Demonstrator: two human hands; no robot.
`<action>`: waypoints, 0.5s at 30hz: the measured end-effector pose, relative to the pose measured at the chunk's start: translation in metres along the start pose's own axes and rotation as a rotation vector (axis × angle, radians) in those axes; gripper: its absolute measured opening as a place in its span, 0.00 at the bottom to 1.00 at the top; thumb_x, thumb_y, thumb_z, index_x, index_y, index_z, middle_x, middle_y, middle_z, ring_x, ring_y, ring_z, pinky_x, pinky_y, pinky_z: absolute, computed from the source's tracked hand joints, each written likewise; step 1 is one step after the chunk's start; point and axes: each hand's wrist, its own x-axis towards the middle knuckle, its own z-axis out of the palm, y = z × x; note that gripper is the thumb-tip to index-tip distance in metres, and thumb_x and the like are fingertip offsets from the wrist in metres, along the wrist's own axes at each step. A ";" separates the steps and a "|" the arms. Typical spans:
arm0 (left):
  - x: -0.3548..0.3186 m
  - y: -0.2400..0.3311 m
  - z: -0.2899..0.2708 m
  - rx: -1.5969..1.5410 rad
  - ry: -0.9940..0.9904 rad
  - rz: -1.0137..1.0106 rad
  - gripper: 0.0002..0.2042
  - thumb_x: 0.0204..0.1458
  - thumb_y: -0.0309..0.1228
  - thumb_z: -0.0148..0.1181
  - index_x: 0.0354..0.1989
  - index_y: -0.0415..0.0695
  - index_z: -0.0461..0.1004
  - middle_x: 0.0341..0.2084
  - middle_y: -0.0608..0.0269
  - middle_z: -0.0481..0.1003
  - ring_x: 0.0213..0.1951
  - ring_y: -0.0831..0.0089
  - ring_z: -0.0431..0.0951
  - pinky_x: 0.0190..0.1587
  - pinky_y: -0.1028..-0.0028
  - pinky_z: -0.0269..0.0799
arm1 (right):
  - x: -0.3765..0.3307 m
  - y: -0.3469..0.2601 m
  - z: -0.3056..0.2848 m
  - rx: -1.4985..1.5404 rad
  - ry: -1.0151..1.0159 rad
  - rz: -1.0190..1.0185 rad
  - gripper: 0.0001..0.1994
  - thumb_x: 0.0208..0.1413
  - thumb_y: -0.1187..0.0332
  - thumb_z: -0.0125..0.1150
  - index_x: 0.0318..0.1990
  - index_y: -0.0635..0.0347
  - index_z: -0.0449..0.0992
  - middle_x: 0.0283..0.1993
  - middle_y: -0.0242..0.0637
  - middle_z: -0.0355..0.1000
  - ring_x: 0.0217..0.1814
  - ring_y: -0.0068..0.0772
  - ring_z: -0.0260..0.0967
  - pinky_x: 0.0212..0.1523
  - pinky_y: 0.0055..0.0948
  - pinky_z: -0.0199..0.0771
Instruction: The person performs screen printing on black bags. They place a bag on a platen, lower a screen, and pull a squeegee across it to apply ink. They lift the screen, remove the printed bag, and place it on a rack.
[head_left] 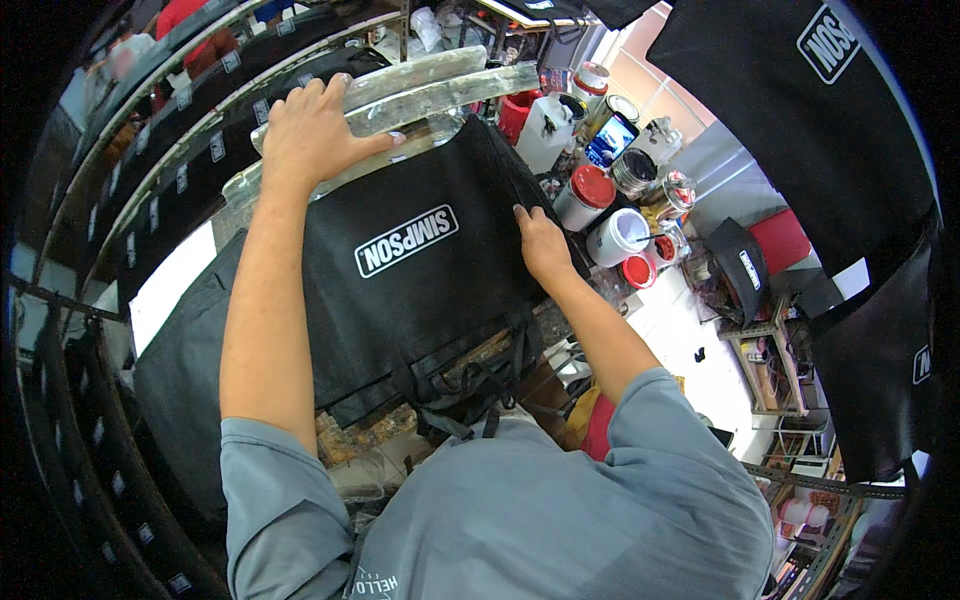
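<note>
Forearms: your left arm reaches almost straight up and slightly right over the left part of the black bag (425, 295); your right arm bends inward from the right, its forearm slanting up and left.
Left hand: your left hand (308, 125) lies back-up across the pale, stained bars (440, 100), fingers over the far bar, thumb stretched wide to the right.
Left grip: spread broad; whether you clasp the bars or only press on them, you cannot tell.
Right hand: your right hand (543, 242) sits at the bag's right side, knuckles up, fingers mostly curled.
Right grip: narrow; the underside is hidden, so you cannot tell whether fabric is pinched.
Bag: flat before you on the worktable (375, 438), its white printed patch (407, 241) upside down to you, black straps (480, 375) bunched at the near edge.
Hidden: your left forearm covers some of the bag; your shirt (560, 510) hides what lies below.
Hard to read: the far-left racks (100, 420) curve into the dark rim.
</note>
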 end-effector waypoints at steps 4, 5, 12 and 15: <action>0.003 0.000 0.000 0.021 0.001 -0.005 0.51 0.40 0.73 0.66 0.65 0.42 0.72 0.51 0.51 0.78 0.56 0.57 0.77 0.58 0.59 0.70 | -0.001 0.011 0.021 0.090 0.086 0.087 0.19 0.59 0.77 0.56 0.58 0.67 0.72 0.48 0.54 0.74 0.49 0.56 0.78 0.49 0.47 0.81; 0.004 0.000 0.000 0.019 0.004 -0.005 0.51 0.40 0.73 0.66 0.65 0.42 0.72 0.51 0.51 0.78 0.56 0.57 0.77 0.58 0.59 0.70 | -0.001 0.014 0.025 0.121 0.119 0.111 0.19 0.59 0.77 0.57 0.58 0.67 0.72 0.48 0.53 0.73 0.49 0.57 0.78 0.50 0.49 0.80; 0.006 -0.004 -0.002 0.022 -0.007 -0.022 0.52 0.40 0.73 0.66 0.66 0.42 0.72 0.52 0.51 0.78 0.57 0.56 0.77 0.59 0.58 0.70 | 0.007 0.012 0.023 0.115 0.015 0.319 0.13 0.59 0.71 0.58 0.49 0.62 0.81 0.58 0.51 0.71 0.56 0.54 0.73 0.55 0.49 0.75; 0.005 -0.002 -0.005 -0.004 -0.050 -0.033 0.52 0.41 0.73 0.65 0.66 0.43 0.71 0.54 0.50 0.77 0.59 0.55 0.77 0.61 0.57 0.70 | 0.000 -0.007 0.011 -0.211 0.286 0.034 0.11 0.59 0.69 0.58 0.45 0.57 0.85 0.59 0.47 0.72 0.60 0.51 0.68 0.57 0.45 0.70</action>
